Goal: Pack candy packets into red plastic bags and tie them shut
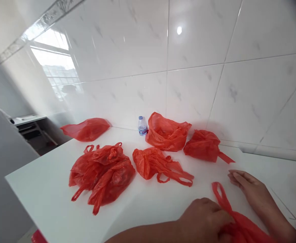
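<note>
– While I'm sitting well away from this rig, the head view gives me mostly tiled wall (pixel 122 50), white with grey veins. Below it is the white table (pixel 44 179), with red plastic bags scattered over it.

– Scattered how?

– Biggest is a crumpled heap (pixel 103 175) on the left, handles poking out all over; can't tell how many bags are in it. Then there's a gaping bag (pixel 167 133) against the wall, a puffy bag (pixel 88 130) at the back left, a middle bag (pixel 151 163) with handles trailing right, and a right-hand bag (pixel 203 145) with one strip sticking out.

– And the hands?

– The held bag (pixel 246 227) is at the lower right, cut off by the frame, one loop standing up. The left hand (pixel 205 217) is clamped on it, fingers curled into the plastic. The right hand (pixel 251 189) is just beside it, fingers loosely bent, not gripping.

– Anything smaller?

– Yep, a clear bottle (pixel 142 127), blue cap, upright beside the gaping bag.
</note>
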`<state>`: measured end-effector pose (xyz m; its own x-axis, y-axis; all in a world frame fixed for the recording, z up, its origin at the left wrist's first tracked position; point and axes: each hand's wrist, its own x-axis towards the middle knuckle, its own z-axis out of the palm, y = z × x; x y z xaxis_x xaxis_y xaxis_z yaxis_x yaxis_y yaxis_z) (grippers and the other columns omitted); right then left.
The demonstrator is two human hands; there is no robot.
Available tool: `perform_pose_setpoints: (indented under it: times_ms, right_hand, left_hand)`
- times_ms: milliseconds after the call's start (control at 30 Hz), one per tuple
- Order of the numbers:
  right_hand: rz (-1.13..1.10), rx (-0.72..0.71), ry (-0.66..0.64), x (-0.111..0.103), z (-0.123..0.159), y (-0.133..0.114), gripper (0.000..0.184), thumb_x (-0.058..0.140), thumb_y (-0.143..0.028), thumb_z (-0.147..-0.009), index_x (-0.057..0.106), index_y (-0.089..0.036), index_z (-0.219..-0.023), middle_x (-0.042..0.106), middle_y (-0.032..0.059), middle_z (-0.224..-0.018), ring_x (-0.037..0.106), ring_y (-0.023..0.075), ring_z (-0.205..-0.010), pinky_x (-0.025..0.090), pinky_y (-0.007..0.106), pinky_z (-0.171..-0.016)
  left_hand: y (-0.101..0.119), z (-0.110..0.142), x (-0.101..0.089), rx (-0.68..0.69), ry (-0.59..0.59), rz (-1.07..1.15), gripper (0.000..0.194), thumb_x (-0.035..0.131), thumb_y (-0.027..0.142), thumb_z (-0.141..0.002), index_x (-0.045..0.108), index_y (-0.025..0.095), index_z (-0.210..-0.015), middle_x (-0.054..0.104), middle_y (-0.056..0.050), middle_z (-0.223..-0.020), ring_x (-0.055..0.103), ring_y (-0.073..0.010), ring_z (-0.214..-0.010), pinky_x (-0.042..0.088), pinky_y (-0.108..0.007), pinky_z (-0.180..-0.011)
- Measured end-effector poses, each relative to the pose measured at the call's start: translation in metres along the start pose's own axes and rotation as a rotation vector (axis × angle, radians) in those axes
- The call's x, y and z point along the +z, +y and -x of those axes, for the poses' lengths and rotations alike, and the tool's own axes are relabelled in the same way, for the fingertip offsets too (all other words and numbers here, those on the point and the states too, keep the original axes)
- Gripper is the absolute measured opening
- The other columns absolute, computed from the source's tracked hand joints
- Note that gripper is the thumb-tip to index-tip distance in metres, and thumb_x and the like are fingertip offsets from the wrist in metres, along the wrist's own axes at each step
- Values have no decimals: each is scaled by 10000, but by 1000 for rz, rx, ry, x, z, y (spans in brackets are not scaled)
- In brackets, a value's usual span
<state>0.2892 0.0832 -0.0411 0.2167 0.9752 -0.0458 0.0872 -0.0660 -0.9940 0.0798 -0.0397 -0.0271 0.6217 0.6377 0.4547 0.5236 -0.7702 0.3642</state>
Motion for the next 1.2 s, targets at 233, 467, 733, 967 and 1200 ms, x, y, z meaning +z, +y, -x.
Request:
perform_pose_setpoints:
  times_ms: [233,467,733,967,1200]
  right_hand:
    - [266,27,-27,-5,2,-4,294,589,-458,-723,663,-286,-949,695,48,-1022,630,247,-999,456,341,-838]
    - [417,27,-27,7,13,-22,328,591,-442,-680,666,-266,-946,688,60,-979,622,265,-943,440,356,-722]
    - [463,-36,-18,15,22,-19,321,530,-427,-706,656,-254,-945,659,27,-1048,596,235,-911,448,325,-702]
    - [484,-88,-5,19,27,-16,291,502,-383,-739,644,-245,-953,644,29,-1078,597,222,-929,462,335,-762]
    - [643,-408,-38,55,44,-8,399,462,-388,-822,567,-175,-1143,604,99,-1137,570,236,-1019,457,381,-869]
  left_hand:
    - [13,32,-68,-193,196,41,187,539,116,-736,610,208,-883,689,-14,-836,614,-147,-772,486,-250,-741]
    - [-1,85,-211,-482,857,-287,164,538,135,-758,596,193,-900,638,-24,-878,583,-161,-806,486,-298,-738]
    - [-80,184,-240,-976,490,-787,310,469,279,-805,580,187,-1080,544,-112,-1222,452,-317,-1192,399,-488,-953]
    - [-88,196,-232,-1043,267,-758,488,419,168,-788,465,225,-1270,400,-117,-1402,276,-349,-1344,342,-600,-987]
    - [-51,133,-198,-417,542,-658,315,469,114,-805,567,239,-1077,473,-73,-1306,469,-237,-1208,435,-423,-985]
